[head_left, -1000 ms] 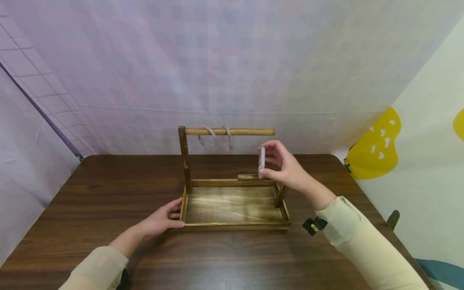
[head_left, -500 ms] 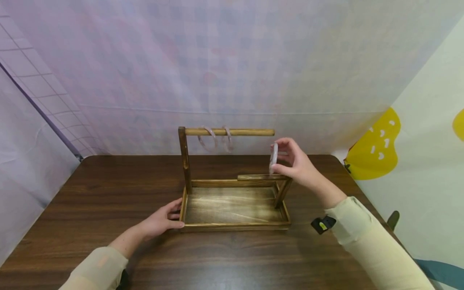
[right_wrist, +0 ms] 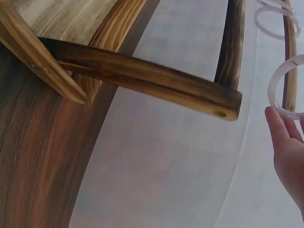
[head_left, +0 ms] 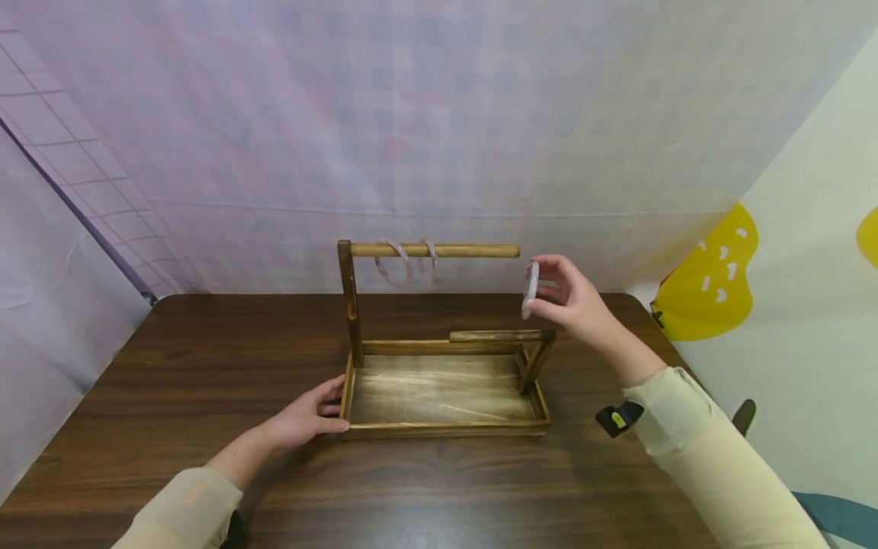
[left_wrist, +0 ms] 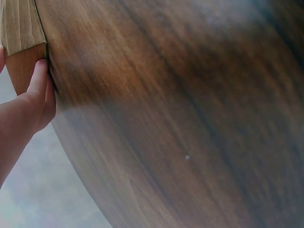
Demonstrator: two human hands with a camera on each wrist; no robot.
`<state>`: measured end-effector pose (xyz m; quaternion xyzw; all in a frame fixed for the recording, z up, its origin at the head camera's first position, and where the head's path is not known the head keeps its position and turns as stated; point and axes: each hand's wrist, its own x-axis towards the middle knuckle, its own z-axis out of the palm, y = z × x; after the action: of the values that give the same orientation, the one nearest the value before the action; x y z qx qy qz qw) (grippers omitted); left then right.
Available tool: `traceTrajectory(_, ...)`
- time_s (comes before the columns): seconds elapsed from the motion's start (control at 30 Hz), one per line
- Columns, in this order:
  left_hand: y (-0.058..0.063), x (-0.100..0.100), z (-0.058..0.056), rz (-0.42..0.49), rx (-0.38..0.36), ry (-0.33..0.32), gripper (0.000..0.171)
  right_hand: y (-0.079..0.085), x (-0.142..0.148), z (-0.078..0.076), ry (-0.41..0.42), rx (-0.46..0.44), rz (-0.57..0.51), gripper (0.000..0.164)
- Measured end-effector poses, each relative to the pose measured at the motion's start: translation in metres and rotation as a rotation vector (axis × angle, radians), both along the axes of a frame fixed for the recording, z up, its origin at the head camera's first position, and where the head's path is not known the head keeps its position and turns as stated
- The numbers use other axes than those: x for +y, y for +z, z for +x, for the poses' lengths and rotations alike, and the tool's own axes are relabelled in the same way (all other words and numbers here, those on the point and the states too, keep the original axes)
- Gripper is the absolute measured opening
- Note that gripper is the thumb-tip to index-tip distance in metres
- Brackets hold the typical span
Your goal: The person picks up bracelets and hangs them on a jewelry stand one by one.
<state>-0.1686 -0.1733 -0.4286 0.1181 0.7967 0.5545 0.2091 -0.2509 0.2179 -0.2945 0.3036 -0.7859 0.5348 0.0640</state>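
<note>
In the head view, my right hand (head_left: 576, 305) pinches a pale, translucent bangle (head_left: 530, 290) between thumb and fingers. It hovers just right of the upper bar's free end, above the lower bar. The right wrist view shows the bangle (right_wrist: 274, 90) as a ring held at the fingertips. Two similar pinkish bangles hang from the upper bar (head_left: 473, 250): a left one (head_left: 408, 267) and a right one (head_left: 434, 263). My left hand (head_left: 305, 415) touches the left end of the wooden tray stand (head_left: 446, 431), its fingers fairly straight, thumb at the front corner.
A shorter, lower bar (head_left: 497, 335) runs leftward from the stand's right post (head_left: 536, 366). The left post (head_left: 350, 305) carries the upper bar. The stand is on a dark wooden table (head_left: 439, 488), with a patterned cloth (head_left: 439, 152) hanging behind it.
My right hand has moved right and slightly up with the bangle, away from the lower bar and past the upper bar's end. My left hand and the stand have stayed put.
</note>
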Motion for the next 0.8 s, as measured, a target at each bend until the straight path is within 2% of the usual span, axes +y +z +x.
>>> traceTrajectory(0.23,-0.001,0.000,0.000,0.001,0.000,0.003,0.084,0.003,0.004,-0.007,-0.054,-0.045,0.016,0.053)
traceTrajectory(0.8,0.000,0.000,0.001,0.007,-0.006,-0.008,0.084,0.013,0.000,-0.021,-0.058,-0.095,0.020,0.057)
